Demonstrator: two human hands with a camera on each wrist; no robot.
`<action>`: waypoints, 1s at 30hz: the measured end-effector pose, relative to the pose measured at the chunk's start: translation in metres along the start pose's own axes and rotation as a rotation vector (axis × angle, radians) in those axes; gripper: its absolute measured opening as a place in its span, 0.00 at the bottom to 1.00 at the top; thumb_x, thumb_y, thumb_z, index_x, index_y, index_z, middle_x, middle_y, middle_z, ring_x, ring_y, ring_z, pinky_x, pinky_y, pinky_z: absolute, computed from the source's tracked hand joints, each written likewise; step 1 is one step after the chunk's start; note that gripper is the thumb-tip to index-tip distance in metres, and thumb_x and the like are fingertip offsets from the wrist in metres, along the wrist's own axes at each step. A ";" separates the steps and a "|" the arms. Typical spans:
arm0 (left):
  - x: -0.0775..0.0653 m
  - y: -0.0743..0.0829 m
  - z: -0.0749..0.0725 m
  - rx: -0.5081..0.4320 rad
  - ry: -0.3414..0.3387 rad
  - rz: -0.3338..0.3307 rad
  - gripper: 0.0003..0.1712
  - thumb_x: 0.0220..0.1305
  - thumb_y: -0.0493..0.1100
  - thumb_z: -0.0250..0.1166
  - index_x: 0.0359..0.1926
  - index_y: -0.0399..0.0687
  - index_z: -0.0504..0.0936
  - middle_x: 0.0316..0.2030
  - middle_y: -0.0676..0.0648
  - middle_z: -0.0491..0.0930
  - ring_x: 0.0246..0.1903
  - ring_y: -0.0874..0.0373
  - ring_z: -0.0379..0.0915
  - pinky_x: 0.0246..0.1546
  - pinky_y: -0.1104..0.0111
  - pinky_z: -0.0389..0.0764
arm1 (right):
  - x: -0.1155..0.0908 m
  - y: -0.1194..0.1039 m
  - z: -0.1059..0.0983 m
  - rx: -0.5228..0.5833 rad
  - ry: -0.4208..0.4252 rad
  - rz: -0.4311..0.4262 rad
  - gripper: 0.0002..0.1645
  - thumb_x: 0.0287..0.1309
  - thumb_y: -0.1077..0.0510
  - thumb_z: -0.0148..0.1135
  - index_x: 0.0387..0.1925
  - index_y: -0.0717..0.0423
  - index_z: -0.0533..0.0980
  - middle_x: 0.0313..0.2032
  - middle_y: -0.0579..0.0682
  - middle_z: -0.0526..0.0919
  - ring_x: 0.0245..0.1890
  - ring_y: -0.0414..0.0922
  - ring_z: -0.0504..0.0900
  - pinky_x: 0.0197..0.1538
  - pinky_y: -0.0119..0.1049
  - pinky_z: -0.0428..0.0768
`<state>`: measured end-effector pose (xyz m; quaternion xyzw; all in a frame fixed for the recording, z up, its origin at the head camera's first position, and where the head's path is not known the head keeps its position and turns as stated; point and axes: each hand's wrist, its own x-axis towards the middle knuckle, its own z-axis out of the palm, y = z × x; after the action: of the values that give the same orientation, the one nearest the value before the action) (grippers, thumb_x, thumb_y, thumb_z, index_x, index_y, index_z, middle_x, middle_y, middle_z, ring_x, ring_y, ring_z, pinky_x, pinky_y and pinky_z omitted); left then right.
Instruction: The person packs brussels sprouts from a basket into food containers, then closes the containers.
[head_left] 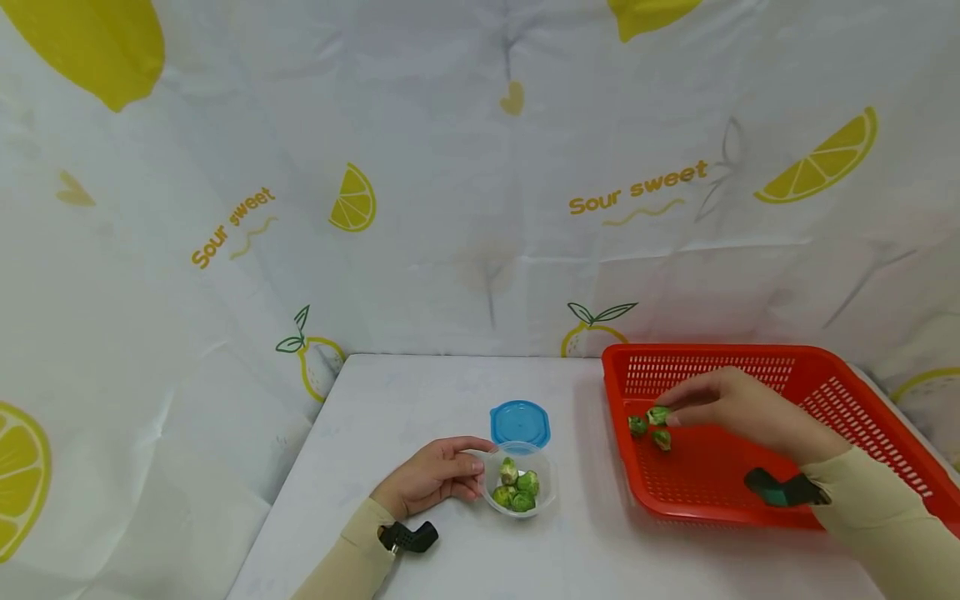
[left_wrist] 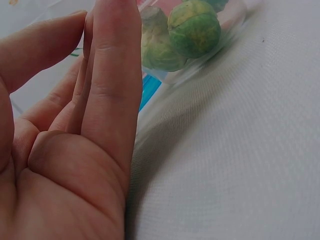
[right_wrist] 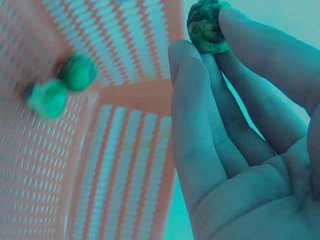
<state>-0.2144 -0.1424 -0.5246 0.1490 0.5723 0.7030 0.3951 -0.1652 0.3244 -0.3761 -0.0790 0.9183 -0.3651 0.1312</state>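
My two sleeves are cream, and each wrist has a small black gadget on it. My left hand touches the left side of a little see-through bowl on the white table. I can't tell if my fingers pinch its rim or just lean on it. Four green sprouts sit in the bowl, bunched up close.

My right hand is well apart from my left one, over the left part of a big red basket. The basket is full of small holes. My thumb and fingers pinch one round green sprout by their tips. Two more sprouts are in the basket, near the one I hold.

A round blue lid lies flat on the table, just behind the bowl. Way at the back hangs a white sheet with yellow lemons on it and the words "Sour sweet" in orange.
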 end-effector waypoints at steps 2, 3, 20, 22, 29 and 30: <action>0.000 0.000 0.000 0.005 0.002 0.001 0.31 0.80 0.41 0.64 0.78 0.41 0.69 0.39 0.49 0.88 0.36 0.63 0.88 0.43 0.72 0.91 | -0.002 -0.008 0.004 0.006 0.007 -0.013 0.18 0.65 0.44 0.77 0.54 0.40 0.90 0.51 0.42 0.92 0.53 0.42 0.85 0.54 0.39 0.85; -0.001 0.000 -0.001 0.006 0.003 0.002 0.30 0.80 0.41 0.64 0.78 0.41 0.70 0.39 0.49 0.88 0.36 0.62 0.88 0.43 0.71 0.91 | -0.002 -0.012 0.006 0.015 0.007 -0.014 0.17 0.65 0.44 0.77 0.54 0.40 0.90 0.51 0.42 0.92 0.53 0.42 0.85 0.53 0.38 0.86; 0.000 0.000 -0.001 0.003 0.005 0.005 0.30 0.80 0.41 0.64 0.77 0.42 0.71 0.39 0.49 0.88 0.36 0.62 0.88 0.43 0.71 0.91 | 0.006 -0.078 0.084 0.213 -0.014 -0.098 0.14 0.66 0.54 0.77 0.52 0.51 0.90 0.43 0.47 0.93 0.43 0.45 0.90 0.48 0.33 0.91; -0.001 0.000 0.000 0.002 0.003 0.006 0.30 0.80 0.40 0.64 0.77 0.42 0.71 0.39 0.49 0.88 0.36 0.62 0.88 0.43 0.71 0.91 | 0.009 -0.082 0.094 0.229 -0.025 -0.105 0.15 0.66 0.55 0.77 0.52 0.52 0.90 0.44 0.48 0.93 0.43 0.44 0.90 0.49 0.35 0.92; -0.001 0.002 0.001 0.001 -0.007 0.005 0.29 0.81 0.39 0.62 0.78 0.42 0.70 0.40 0.50 0.87 0.36 0.63 0.88 0.43 0.72 0.91 | 0.025 -0.088 0.128 0.236 -0.042 -0.127 0.14 0.64 0.55 0.78 0.50 0.51 0.90 0.44 0.47 0.92 0.42 0.43 0.88 0.47 0.35 0.92; -0.001 0.002 0.001 0.000 -0.006 0.003 0.29 0.81 0.39 0.62 0.78 0.42 0.70 0.40 0.50 0.87 0.36 0.63 0.88 0.44 0.72 0.91 | 0.027 -0.089 0.132 0.232 -0.046 -0.137 0.13 0.65 0.55 0.78 0.50 0.51 0.90 0.43 0.47 0.92 0.42 0.44 0.88 0.47 0.34 0.91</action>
<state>-0.2139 -0.1424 -0.5221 0.1522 0.5709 0.7030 0.3958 -0.1473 0.1678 -0.4122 -0.1340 0.8592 -0.4749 0.1354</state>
